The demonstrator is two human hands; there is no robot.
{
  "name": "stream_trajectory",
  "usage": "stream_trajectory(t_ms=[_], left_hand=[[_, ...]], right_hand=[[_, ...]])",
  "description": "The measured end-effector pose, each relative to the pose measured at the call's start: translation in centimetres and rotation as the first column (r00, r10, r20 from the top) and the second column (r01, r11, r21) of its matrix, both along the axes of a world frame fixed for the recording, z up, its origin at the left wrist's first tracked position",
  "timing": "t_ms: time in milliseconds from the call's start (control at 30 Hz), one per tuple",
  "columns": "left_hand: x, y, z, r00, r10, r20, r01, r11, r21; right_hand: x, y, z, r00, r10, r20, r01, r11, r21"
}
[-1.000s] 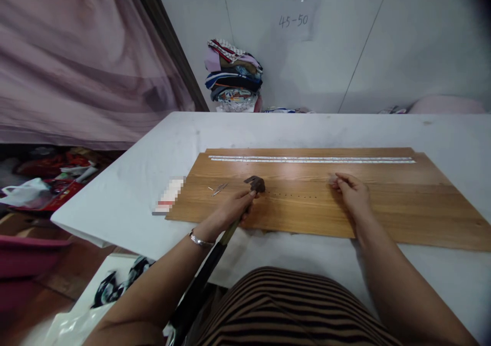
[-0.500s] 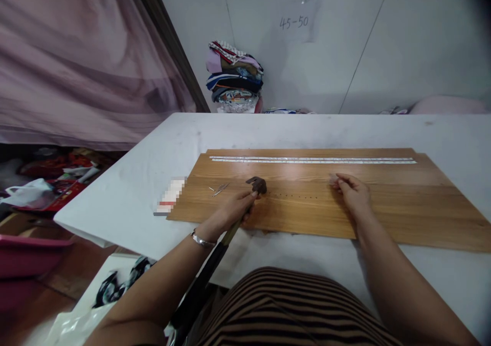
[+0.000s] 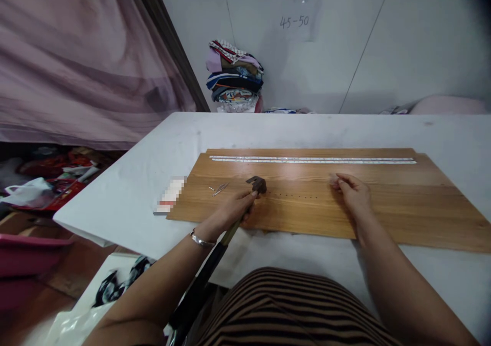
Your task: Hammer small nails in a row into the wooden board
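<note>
My left hand is wrapped round a claw hammer, gripping it just below the head. The hammer's handle slopes down beneath my left forearm, its lower part black. Under both hands lies a wood-grain board. My right hand is above the board's middle right, thumb and fingers pinched on a small, see-through, pale piece whose kind I cannot make out. Between the hands runs a row of small dark dots. Several loose nails lie left of the hammer head.
Two pale marked strips run along the board's far side. The white table extends around it. At the board's left edge is a blurred-out pale item. Folded clothes are stacked by the wall, and a pink curtain hangs at left.
</note>
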State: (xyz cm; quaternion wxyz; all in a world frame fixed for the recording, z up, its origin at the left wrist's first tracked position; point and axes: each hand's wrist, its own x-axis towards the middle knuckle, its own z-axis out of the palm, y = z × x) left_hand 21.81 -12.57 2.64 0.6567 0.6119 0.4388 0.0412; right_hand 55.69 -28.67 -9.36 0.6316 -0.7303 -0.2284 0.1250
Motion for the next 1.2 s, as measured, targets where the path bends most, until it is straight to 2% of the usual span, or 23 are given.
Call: stream_trajectory(t_ms=[300,1200], left_hand=[[0.04,-0.02,0.13,1.0,-0.001,-0.021,0.001,1.0,0.0],[0.08,-0.07,0.42,0.999,0.032,0.005,-0.032,0.999,-0.028]], right_hand=[[-0.05,0.03,0.32,0.999,0.003,-0.035,-0.004,1.0,-0.008],[-0.01,0.08,0.26,1.0,-0.005,-0.008,0.005,1.0,0.012]])
